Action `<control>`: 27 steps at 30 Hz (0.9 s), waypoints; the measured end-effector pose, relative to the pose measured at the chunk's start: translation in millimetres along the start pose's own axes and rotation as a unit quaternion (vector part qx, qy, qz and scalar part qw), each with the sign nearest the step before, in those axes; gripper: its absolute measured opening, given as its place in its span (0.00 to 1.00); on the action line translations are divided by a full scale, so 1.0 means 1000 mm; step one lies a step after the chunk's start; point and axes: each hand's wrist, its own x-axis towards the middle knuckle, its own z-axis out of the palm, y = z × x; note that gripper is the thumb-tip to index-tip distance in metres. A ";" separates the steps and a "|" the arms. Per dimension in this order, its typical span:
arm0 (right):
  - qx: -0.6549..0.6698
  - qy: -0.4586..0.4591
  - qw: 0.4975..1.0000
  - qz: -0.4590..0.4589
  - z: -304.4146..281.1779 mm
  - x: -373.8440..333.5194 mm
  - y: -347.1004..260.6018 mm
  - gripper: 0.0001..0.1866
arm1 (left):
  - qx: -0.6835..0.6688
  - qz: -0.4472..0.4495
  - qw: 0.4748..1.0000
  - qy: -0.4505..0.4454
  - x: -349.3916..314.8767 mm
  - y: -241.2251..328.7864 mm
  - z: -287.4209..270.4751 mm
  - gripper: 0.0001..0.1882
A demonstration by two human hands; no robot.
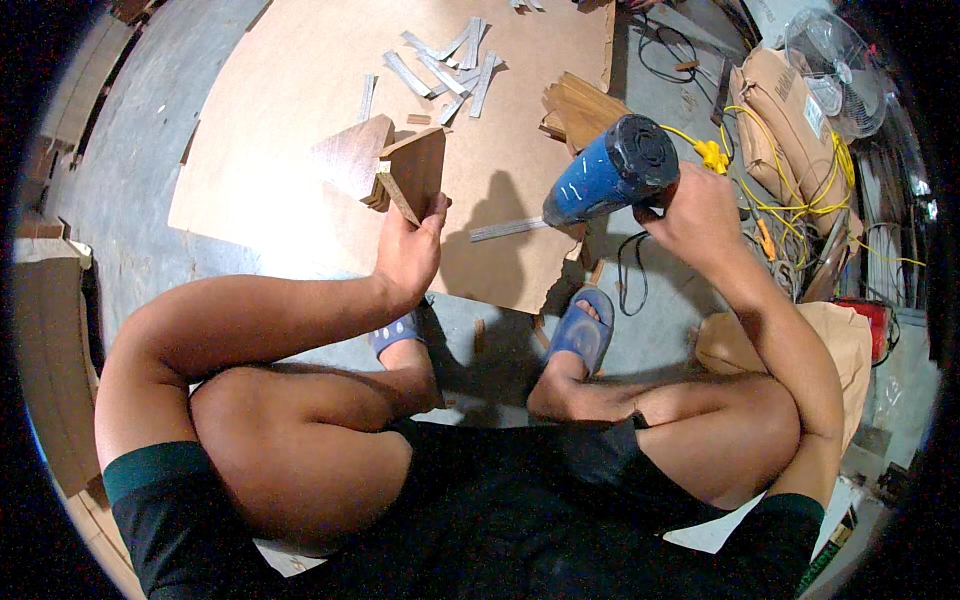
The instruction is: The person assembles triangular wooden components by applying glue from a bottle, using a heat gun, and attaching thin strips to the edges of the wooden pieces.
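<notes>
Our left hand [408,250] is partly curled, with its fingertips at the low end of the brown, flat wooden pieces [420,160]. Some fingers are hidden. Holding low seems to leave the top edges free. The pieces are over the big, tan, card-like sheet [280,110], maybe spread out to keep things off the floor. Our right hand [695,215] is closed around the fat, blue tool with a round, black end [585,180]. We hold it apart from the wood, perhaps so it won't bump. The thin, grey-white strips [483,84] lie in a loose pile, likely close for easy picking.
</notes>
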 end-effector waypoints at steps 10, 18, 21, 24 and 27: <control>-0.027 -0.010 1.000 0.002 -0.005 -0.001 0.007 0.15 | -0.013 -0.033 0.999 -0.023 0.000 0.005 -0.008 0.16; -0.028 0.003 0.996 -0.082 0.013 0.008 0.001 0.15 | 0.004 0.018 1.000 0.012 -0.001 0.000 -0.005 0.19; -0.011 -0.008 0.997 -0.075 0.013 0.014 -0.013 0.15 | 0.015 0.019 1.000 0.000 0.000 -0.001 -0.008 0.19; 0.028 0.008 0.996 -0.084 0.015 0.019 -0.026 0.15 | 0.003 -0.003 1.000 -0.003 -0.001 0.000 -0.010 0.20; 0.046 0.005 0.994 -0.096 0.014 0.023 -0.035 0.15 | -0.005 -0.016 1.000 0.000 -0.002 0.007 -0.009 0.21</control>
